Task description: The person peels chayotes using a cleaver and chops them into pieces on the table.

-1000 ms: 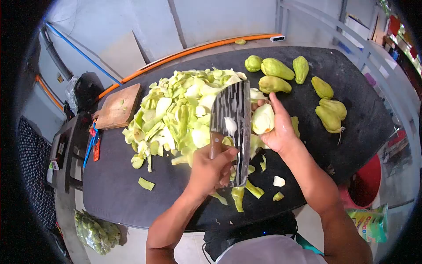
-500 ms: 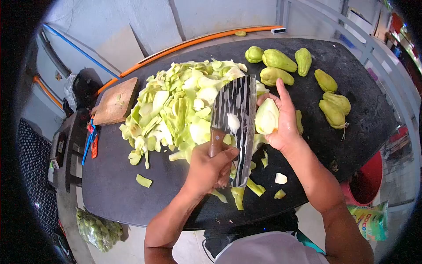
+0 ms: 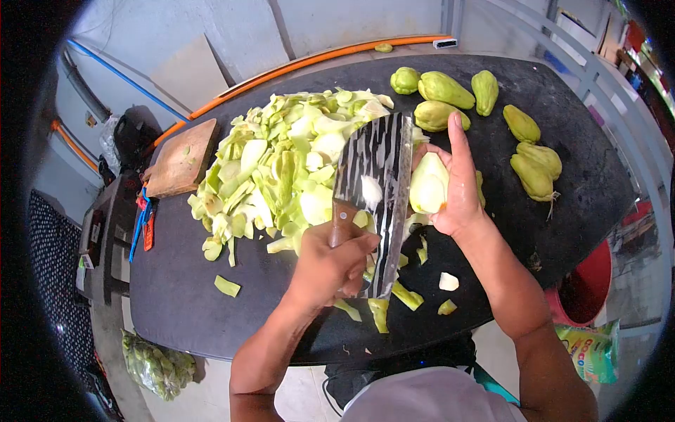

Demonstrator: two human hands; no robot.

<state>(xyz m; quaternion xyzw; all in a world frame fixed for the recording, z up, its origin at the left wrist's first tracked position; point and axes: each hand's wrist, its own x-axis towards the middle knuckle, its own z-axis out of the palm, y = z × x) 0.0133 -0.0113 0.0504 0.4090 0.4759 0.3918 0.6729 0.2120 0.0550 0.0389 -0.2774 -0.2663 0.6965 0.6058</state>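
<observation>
- Two hands, apart: the left hand (image 3: pixel 332 261) is wrapped around a broad knife (image 3: pixel 388 176); the right hand (image 3: pixel 462 197) cups a peeled squash (image 3: pixel 429 184) beside the blade, above the table (image 3: pixel 211 309).
- Clear plastic bag (image 3: pixel 156 367), on the floor at left, holds green vegetables (image 3: pixel 169 364).
- Red bucket (image 3: pixel 600 274) at right: contents too dark to tell.
- Packet (image 3: pixel 592 354) beneath reads "COCO".

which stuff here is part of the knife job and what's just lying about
Seemingly in the job:
large knife, in the left hand
peeled vegetable, in the right hand
pile of cut pieces
whole green vegetables

Probably just lying about:
wooden board
green packet
orange pipe
</observation>
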